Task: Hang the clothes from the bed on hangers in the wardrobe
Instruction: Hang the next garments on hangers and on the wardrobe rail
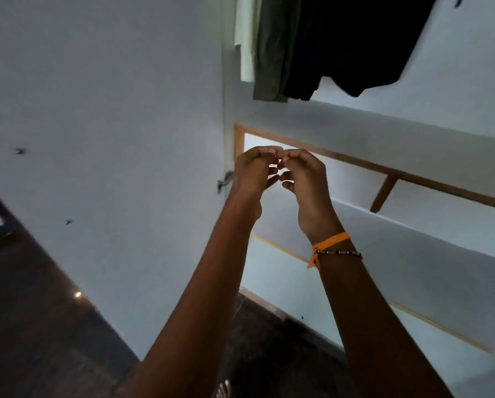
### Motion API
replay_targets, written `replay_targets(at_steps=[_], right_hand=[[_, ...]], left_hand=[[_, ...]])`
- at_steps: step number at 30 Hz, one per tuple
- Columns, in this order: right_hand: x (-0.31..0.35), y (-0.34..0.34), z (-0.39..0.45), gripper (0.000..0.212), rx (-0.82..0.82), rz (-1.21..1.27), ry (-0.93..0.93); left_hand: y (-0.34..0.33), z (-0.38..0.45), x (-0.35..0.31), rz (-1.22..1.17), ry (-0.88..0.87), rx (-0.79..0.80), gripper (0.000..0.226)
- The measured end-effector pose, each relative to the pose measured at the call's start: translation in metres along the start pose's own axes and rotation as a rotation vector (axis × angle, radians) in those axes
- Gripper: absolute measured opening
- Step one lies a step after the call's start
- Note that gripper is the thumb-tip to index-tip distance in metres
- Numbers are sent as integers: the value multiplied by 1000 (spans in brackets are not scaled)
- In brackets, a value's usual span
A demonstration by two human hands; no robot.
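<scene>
Both arms reach out in front of the open wardrobe. My left hand [253, 172] and my right hand [305, 179] meet at the fingertips, fingers curled, and I see nothing held between them. Above, clothes hang inside the wardrobe: a pale green garment [246, 38], an olive one [275, 50] and a black one [364, 41]. No hanger and no bed shows in this view.
The white wardrobe door [111, 124] stands open on the left with a metal handle [224, 180]. Below the hanging space are white shelves with wooden edging [384, 168]. Dark floor [39, 326] lies beneath.
</scene>
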State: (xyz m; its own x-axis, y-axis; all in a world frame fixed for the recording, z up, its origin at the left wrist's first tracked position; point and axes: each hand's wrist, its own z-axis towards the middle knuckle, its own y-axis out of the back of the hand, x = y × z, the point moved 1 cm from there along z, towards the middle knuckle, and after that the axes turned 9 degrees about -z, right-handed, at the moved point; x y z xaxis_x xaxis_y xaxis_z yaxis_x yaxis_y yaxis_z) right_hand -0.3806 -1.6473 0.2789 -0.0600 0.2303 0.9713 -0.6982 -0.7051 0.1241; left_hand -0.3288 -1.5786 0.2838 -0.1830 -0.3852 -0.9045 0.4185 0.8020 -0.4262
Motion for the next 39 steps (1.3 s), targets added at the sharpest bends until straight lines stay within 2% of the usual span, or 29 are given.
replay_targets(at_steps=[6, 10, 14, 21, 27, 33, 39], right_hand=[[-19, -115, -94, 10, 300, 49, -95], [-11, -196, -150, 12, 496, 48, -109], [-1, -301, -217, 18, 728, 64, -134], [13, -475, -373, 29, 1080, 81, -202], [28, -583, -512, 28, 1413, 44, -143], [40, -674, -640, 27, 1699, 58, -194], [78, -783, -746, 26, 1914, 38, -164]], left_hand=[[139, -68, -13, 38, -36, -267, 25], [235, -110, -39, 81, -50, -419, 25], [346, -171, -72, 34, -79, -635, 24], [527, -302, -117, -18, -145, -995, 20], [632, -429, -150, -76, -227, -1316, 22], [728, -529, -172, -127, -248, -1628, 22], [836, -595, -222, -144, -285, -1811, 21]])
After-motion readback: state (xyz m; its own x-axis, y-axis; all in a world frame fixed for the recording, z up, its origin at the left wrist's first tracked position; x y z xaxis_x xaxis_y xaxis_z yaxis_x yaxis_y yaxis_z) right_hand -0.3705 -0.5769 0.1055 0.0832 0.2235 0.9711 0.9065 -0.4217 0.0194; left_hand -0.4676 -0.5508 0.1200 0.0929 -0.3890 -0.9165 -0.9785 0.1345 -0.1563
